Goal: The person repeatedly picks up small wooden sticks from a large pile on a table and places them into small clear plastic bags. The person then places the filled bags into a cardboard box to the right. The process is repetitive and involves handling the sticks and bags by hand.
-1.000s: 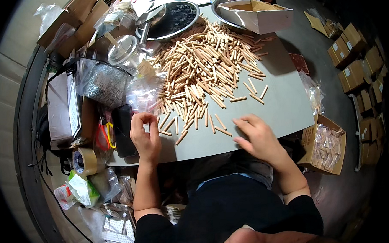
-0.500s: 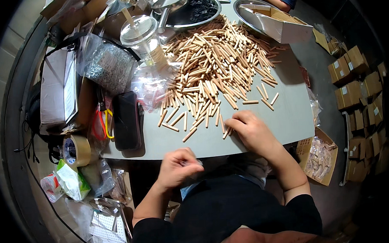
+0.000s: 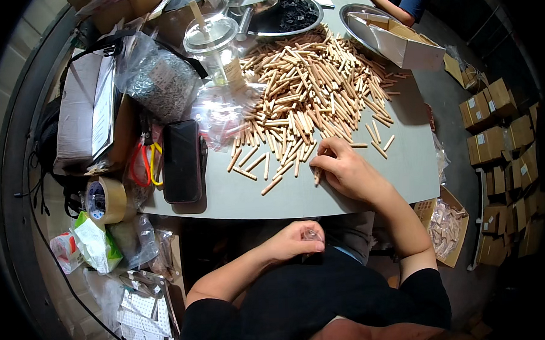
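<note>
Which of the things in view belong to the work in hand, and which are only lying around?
In use, it seems:
wooden dowels, heaped on the table and at the fingertips of the right hand;
small clear plastic, held in the left hand;
clear bags beside the heap, probably.

Apparently just lying about:
black phone;
scissors;
lidded drink cup;
tape roll.
</note>
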Action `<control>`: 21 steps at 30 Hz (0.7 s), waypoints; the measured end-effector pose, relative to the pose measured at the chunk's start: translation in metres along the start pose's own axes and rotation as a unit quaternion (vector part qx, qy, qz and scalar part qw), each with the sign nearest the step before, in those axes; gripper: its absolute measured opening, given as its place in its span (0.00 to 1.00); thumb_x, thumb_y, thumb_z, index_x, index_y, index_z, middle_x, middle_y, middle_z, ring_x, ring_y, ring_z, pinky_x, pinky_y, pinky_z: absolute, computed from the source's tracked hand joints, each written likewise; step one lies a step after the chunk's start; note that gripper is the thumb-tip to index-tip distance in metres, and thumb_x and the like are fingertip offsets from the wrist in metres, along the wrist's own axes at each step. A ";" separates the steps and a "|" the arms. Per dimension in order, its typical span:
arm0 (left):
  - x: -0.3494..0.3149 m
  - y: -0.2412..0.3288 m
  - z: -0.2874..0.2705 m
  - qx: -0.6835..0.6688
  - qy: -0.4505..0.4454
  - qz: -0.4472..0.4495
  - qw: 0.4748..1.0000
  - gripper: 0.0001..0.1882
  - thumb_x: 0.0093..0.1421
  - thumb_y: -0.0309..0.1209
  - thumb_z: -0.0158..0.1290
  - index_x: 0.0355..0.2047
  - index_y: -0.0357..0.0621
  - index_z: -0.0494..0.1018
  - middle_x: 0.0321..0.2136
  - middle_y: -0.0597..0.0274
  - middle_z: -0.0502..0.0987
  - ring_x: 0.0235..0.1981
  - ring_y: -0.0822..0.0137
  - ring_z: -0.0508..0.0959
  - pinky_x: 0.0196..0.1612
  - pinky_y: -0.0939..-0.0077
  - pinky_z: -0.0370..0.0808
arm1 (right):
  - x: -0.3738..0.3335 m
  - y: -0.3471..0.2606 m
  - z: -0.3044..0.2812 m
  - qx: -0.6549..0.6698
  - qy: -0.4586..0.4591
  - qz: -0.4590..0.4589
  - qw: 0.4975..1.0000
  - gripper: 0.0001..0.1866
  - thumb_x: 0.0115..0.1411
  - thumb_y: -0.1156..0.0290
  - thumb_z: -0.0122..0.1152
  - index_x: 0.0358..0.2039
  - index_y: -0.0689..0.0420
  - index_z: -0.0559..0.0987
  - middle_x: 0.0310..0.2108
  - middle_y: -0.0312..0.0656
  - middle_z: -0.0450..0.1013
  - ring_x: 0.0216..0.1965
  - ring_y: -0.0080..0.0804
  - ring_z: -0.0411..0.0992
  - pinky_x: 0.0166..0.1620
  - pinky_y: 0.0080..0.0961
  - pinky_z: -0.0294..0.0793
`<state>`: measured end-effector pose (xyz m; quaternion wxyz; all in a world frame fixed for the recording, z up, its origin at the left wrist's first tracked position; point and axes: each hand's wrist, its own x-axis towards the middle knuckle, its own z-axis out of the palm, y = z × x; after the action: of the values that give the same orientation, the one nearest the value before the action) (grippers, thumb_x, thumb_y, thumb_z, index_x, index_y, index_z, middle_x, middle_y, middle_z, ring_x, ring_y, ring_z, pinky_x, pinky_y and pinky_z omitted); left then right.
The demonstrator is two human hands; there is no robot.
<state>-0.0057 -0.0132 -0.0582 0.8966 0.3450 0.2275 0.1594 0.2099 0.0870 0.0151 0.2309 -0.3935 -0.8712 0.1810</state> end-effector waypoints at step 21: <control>0.028 0.008 0.025 -0.180 0.015 -0.054 0.982 0.15 0.59 0.36 0.64 0.43 0.47 0.74 0.35 0.65 0.78 0.33 0.76 0.75 0.32 0.83 0.69 | -0.073 -0.042 -0.014 0.279 -0.110 0.064 0.952 0.20 0.53 0.84 0.59 0.48 0.61 0.79 0.44 0.48 0.72 0.47 0.44 0.72 0.50 0.33 0.74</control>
<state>0.0299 -0.0086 -0.0446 0.9477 0.1632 0.2267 0.1545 0.2347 0.0063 0.0282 0.2222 -0.3464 -0.7788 0.4734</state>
